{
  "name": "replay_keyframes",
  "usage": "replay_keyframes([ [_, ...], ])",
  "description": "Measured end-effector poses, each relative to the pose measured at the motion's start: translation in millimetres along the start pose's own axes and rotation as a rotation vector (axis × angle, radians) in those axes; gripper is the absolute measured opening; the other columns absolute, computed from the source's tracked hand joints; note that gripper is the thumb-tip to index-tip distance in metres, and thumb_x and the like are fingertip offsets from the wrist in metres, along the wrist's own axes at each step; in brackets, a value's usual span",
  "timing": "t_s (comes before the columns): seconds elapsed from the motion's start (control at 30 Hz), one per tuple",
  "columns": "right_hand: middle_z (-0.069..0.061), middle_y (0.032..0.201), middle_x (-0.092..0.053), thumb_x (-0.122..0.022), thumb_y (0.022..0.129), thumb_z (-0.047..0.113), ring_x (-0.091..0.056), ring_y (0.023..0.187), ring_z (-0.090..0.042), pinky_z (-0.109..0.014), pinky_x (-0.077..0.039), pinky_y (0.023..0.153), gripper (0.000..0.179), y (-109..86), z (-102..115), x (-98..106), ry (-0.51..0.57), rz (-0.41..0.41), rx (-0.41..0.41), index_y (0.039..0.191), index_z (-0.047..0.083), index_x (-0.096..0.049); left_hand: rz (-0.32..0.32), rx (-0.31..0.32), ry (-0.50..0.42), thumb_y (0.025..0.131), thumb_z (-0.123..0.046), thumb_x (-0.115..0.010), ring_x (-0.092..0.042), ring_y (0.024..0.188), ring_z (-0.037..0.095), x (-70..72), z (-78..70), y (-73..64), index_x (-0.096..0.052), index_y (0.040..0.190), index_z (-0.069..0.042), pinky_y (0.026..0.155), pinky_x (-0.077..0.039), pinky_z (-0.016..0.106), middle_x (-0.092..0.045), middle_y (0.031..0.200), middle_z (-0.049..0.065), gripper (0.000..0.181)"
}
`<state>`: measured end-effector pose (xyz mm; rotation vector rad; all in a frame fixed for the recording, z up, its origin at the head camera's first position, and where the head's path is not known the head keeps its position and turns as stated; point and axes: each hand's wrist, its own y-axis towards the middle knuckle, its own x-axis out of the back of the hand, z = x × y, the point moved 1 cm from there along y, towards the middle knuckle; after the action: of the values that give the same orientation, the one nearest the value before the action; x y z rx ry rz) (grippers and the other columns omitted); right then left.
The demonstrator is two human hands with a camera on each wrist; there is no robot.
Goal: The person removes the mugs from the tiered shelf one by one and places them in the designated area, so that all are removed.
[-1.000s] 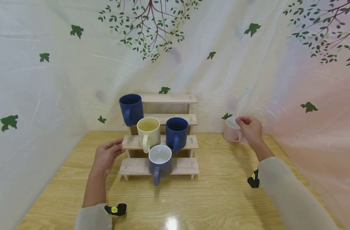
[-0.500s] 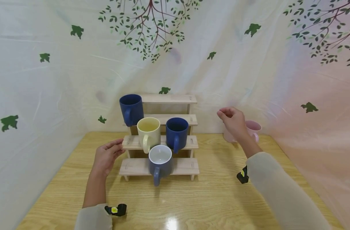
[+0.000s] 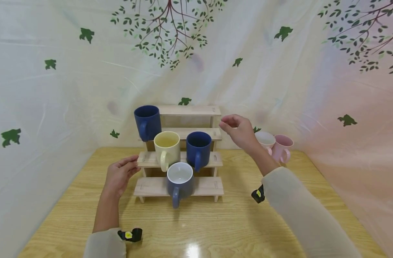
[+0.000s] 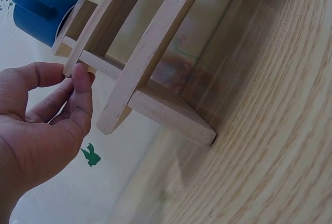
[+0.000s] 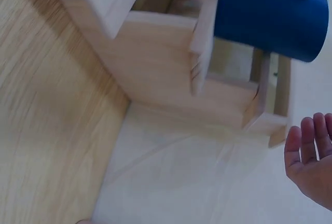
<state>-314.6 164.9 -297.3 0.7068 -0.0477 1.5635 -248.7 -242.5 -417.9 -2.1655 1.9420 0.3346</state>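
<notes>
A four-step wooden stand [image 3: 209, 186] sits mid-table, and my left hand [image 3: 117, 177] pinches the left end of its second step from the bottom. In the left wrist view the thumb and fingers [image 4: 80, 97] meet at that board's tip. My right hand [image 3: 241, 130] is held in the air just right of the upper steps, fingers loosely bent with nothing in them. Nearest to it on the stand is a navy mug [image 3: 197, 152] on the second step. A yellow mug [image 3: 168, 148] stands beside that one. Another navy mug [image 3: 148, 123] is higher at left; a grey-blue mug [image 3: 183, 188] with white inside occupies the lowest step.
At the back right of the wooden table [image 3: 241, 222], a mug with white inside [image 3: 264, 138] and a pink mug [image 3: 281, 147] stand side by side, partly behind my right arm. A leaf-patterned curtain [image 3: 196, 86] closes off the back and sides.
My right hand has left the rim of the white-inside mug at the back right and moved left to the stand. My left hand has stayed at the step's end.
</notes>
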Motion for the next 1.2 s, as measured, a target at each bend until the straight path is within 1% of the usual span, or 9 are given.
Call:
replay_keyframes([
  [0.13, -0.011, 0.120, -0.070, -0.069, 0.100, 0.029, -0.064, 0.111, -0.026, -0.036, -0.058, 0.091, 0.039, -0.4, 16.9, -12.2, -0.010, 0.092, 0.022, 0.130, 0.004, -0.066, -0.001, 0.003, -0.003, 0.101, 0.002, -0.061, -0.071, 0.086, 0.010, -0.3, -0.2, -0.5, -0.071, 0.122, 0.003, 0.087, -0.061, 0.023, -0.072, 0.112, -0.003, 0.023],
  [0.2, -0.010, 0.122, -0.070, -0.069, 0.100, 0.030, -0.064, 0.111, -0.026, -0.038, -0.059, 0.092, 0.040, -0.7, 25.1, -18.4, -0.029, 0.121, 0.041, 0.131, 0.005, -0.066, -0.003, 0.005, 0.001, 0.101, 0.002, -0.061, -0.071, 0.086, 0.010, -1.0, -1.1, -1.2, -0.068, 0.125, 0.006, 0.087, -0.061, 0.023, -0.072, 0.111, -0.004, 0.026],
  [0.27, -0.010, 0.122, -0.070, -0.069, 0.100, 0.029, -0.065, 0.110, -0.025, -0.040, -0.060, 0.092, 0.039, -1.6, 33.0, -24.8, -0.045, 0.142, 0.063, 0.131, 0.005, -0.066, -0.002, 0.006, 0.005, 0.101, 0.002, -0.061, -0.071, 0.086, 0.010, -1.1, -1.5, -1.4, -0.068, 0.125, 0.006, 0.087, -0.061, 0.023, -0.072, 0.112, -0.004, 0.026],
  [0.5, -0.011, 0.126, -0.069, -0.069, 0.101, 0.025, -0.065, 0.113, -0.023, -0.039, -0.059, 0.094, 0.039, -3.3, 55.3, -49.9, -0.100, 0.234, 0.169, 0.132, 0.002, -0.065, -0.017, 0.011, 0.005, 0.101, 0.002, -0.060, -0.071, 0.086, 0.010, -0.8, -1.6, -0.6, -0.073, 0.117, 0.000, 0.087, -0.061, 0.023, -0.072, 0.112, -0.002, 0.021],
  [0.67, -0.012, 0.130, -0.067, -0.069, 0.101, 0.026, -0.064, 0.114, -0.024, -0.036, -0.060, 0.094, 0.043, -2.3, 69.4, -67.5, -0.110, 0.284, 0.219, 0.134, 0.000, -0.064, -0.007, 0.013, 0.008, 0.101, 0.002, -0.060, -0.070, 0.086, 0.010, -1.3, -1.4, -1.2, -0.064, 0.129, 0.010, 0.087, -0.061, 0.023, -0.072, 0.111, -0.003, 0.029],
  [0.9, -0.013, 0.130, -0.067, -0.068, 0.101, 0.029, -0.062, 0.115, -0.022, -0.032, -0.059, 0.094, 0.046, -1.5, 83.4, -87.9, -0.071, 0.328, 0.226, 0.136, 0.000, -0.062, 0.005, 0.013, 0.031, 0.102, 0.000, -0.061, -0.070, 0.089, 0.010, -2.6, -3.7, -2.4, -0.066, 0.128, 0.005, 0.090, -0.060, 0.023, -0.069, 0.123, 0.003, 0.027],
  [1.0, -0.011, 0.129, -0.067, -0.068, 0.102, 0.029, -0.063, 0.115, -0.021, -0.029, -0.059, 0.094, 0.045, -1.4, 89.6, -96.4, -0.058, 0.348, 0.233, 0.136, 0.000, -0.062, 0.008, 0.008, 0.029, 0.102, 0.000, -0.061, -0.070, 0.088, 0.010, -2.3, -4.3, -2.6, -0.064, 0.129, 0.008, 0.089, -0.060, 0.023, -0.069, 0.119, 0.000, 0.029],
  [1.13, -0.009, 0.128, -0.068, -0.068, 0.101, 0.029, -0.063, 0.114, -0.018, -0.027, -0.058, 0.093, 0.044, -0.3, 96.5, -107.6, -0.040, 0.363, 0.234, 0.136, 0.001, -0.063, 0.004, 0.003, 0.015, 0.101, 0.002, -0.061, -0.070, 0.086, 0.010, -1.3, -4.7, -2.5, -0.071, 0.120, 0.005, 0.087, -0.061, 0.023, -0.070, 0.118, -0.001, 0.022],
  [1.2, -0.008, 0.127, -0.068, -0.068, 0.101, 0.029, -0.063, 0.113, -0.017, -0.026, -0.057, 0.093, 0.045, 0.2, 99.0, -112.4, -0.034, 0.367, 0.234, 0.136, 0.001, -0.063, 0.004, 0.002, 0.011, 0.101, 0.002, -0.061, -0.070, 0.086, 0.010, -1.1, -4.7, -2.5, -0.071, 0.119, 0.004, 0.087, -0.061, 0.023, -0.071, 0.117, -0.001, 0.021],
])
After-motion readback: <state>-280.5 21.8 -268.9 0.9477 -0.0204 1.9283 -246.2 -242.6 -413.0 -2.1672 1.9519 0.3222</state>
